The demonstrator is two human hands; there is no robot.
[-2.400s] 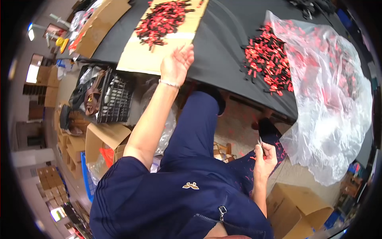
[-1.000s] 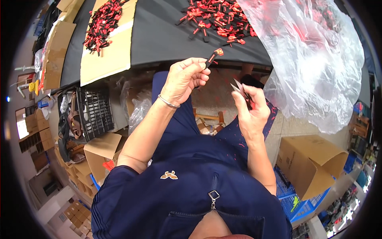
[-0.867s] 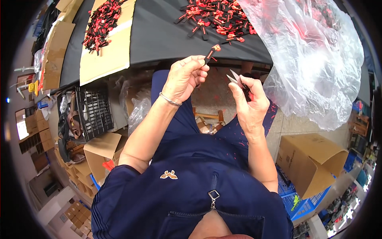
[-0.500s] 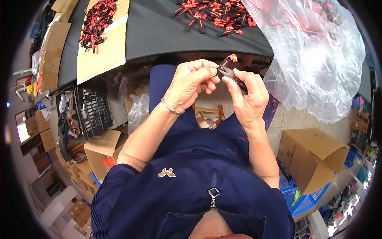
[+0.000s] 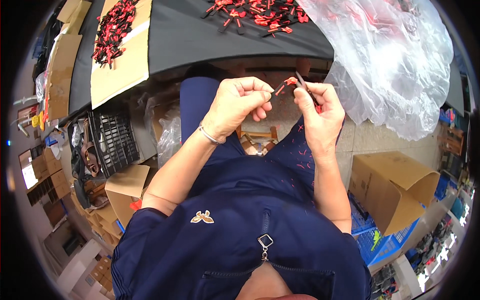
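Observation:
My left hand (image 5: 231, 107), with a silver bangle at the wrist, pinches the lower end of a small black strip with a red end (image 5: 281, 89). The strip slants up to the right, and its red end points toward the other hand. In my right hand (image 5: 322, 117) is a small pointed dark cutting tool that looks like thread snips (image 5: 300, 78). Its tip stands just beside the red end. The fingers hide most of the tool, and something red shows by the palm. Both hands are above my lap, in front of the table edge.
Similar black and red pieces (image 5: 262, 14) are heaped on the black table (image 5: 200, 37). Another heap (image 5: 112, 32) rests on a cardboard sheet (image 5: 117, 82). A clear plastic bag (image 5: 390, 75) hangs over the right edge. Cardboard boxes (image 5: 382, 185) and a black crate (image 5: 114, 142) flank me.
The tool in my right hand has moved off the strip's middle to beside its red end. The left hand keeps its pinch. The whole view has shifted slightly.

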